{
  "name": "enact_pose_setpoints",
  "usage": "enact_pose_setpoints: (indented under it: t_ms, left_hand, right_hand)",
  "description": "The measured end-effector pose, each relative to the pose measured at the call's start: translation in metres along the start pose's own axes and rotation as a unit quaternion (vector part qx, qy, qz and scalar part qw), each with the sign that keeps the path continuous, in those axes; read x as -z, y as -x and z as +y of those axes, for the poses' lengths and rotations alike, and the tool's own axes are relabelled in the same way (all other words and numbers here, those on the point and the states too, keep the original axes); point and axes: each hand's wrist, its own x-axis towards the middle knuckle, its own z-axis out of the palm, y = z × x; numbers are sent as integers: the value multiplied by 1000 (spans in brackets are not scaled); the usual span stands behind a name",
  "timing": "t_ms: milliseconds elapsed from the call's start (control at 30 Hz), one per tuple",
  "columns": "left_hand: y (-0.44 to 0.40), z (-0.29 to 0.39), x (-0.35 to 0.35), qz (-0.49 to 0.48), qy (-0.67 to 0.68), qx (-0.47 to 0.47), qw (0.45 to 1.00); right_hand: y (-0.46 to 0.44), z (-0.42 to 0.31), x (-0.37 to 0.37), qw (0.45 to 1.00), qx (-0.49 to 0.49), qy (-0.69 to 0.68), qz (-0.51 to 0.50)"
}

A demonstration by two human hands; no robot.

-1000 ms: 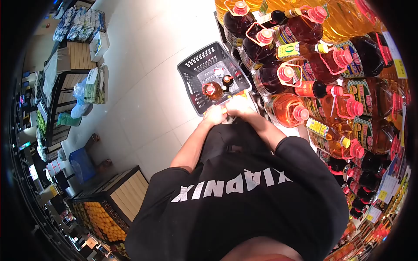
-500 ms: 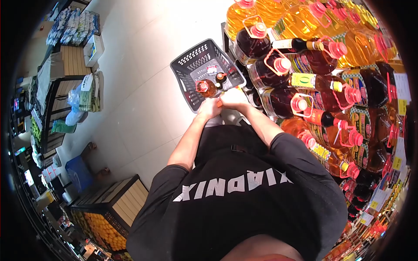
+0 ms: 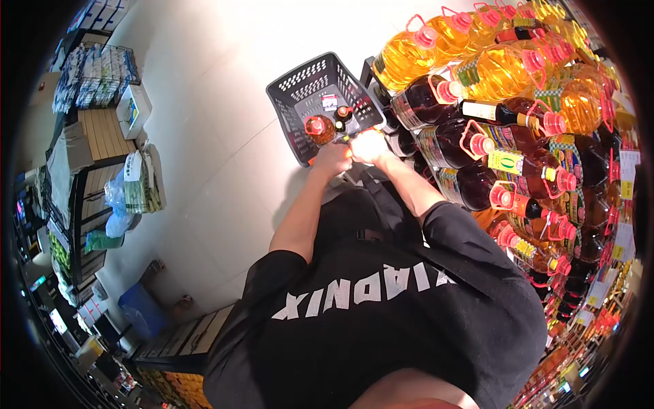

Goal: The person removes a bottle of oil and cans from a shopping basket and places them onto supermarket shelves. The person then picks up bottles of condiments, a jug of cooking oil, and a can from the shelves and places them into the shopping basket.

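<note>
A dark grey shopping basket (image 3: 289, 123) with perforated sides is in front of my body. Inside it stand a bottle of reddish-brown liquid with a red cap (image 3: 319, 128) and a smaller dark bottle (image 3: 343, 114). A small packet with a pink-and-white label (image 3: 330, 103) lies on the basket floor. My left hand (image 3: 332, 159) is closed at the basket's near rim, where bits of orange handle show. Close beside it, my right hand (image 3: 368, 146) is closed too, brightly lit and washed out. The fingers of both hands are partly hidden.
Large oil bottles (image 3: 501, 70) with red caps crowd the display along the right, close to the basket. Shelving (image 3: 107, 136) with bags and packets lines the left. A blue bin (image 3: 143, 310) and a fruit stand (image 3: 184, 385) are at lower left. Pale floor (image 3: 225, 136) lies between.
The bottle display, left shelving and fruit stand have slid down the view, so I have moved forward. The basket and both hands have come along, staying in front of me.
</note>
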Motion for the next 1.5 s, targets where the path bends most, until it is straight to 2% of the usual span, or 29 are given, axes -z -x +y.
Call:
enact_pose_setpoints:
  t_ms: [233,333,467,633,767,900,933,1067,1167,1267,1367,1400,1500]
  left_hand:
    - [-43,-61,54,16,-51,-15,998]
    - [-67,-84,83,-27,-89,-53,994]
    - [-98,-108,122,-71,-160,-68,982]
    - [-143,-147,165,-53,-179,-105,977]
    - [-180,-175,194,-55,-188,-152,969]
    - [-217,-197,214,-106,-209,-199,952]
    - [-228,-205,216,-111,-210,-216,947]
    - [-265,-218,239,-152,-222,-279,922]
    - [-297,-228,258,-175,-234,-326,899]
    - [-330,-225,278,-213,-242,-325,889]
    - [-356,-216,303,-224,-268,-378,857]
    - [-368,-213,305,-260,-298,-379,836]
    - [-384,-207,313,-274,-292,-372,837]
  right_hand:
    - [-66,-9,33,998,-17,-41,38]
    - [-101,-5,29,996,-21,-62,57]
    - [-139,-8,45,989,-60,-90,104]
    - [-205,-7,44,981,-94,-103,133]
    - [-239,-3,71,973,-152,-131,118]
    - [-267,2,82,965,-182,-133,131]
    - [-273,2,84,956,-196,-142,164]
    - [-300,3,98,921,-266,-225,177]
    - [-324,5,103,907,-303,-217,198]
    - [-342,11,122,888,-350,-238,176]
    - [-360,19,137,862,-409,-247,170]
    - [-367,21,139,853,-426,-251,168]
    - [-373,21,144,843,-440,-257,169]
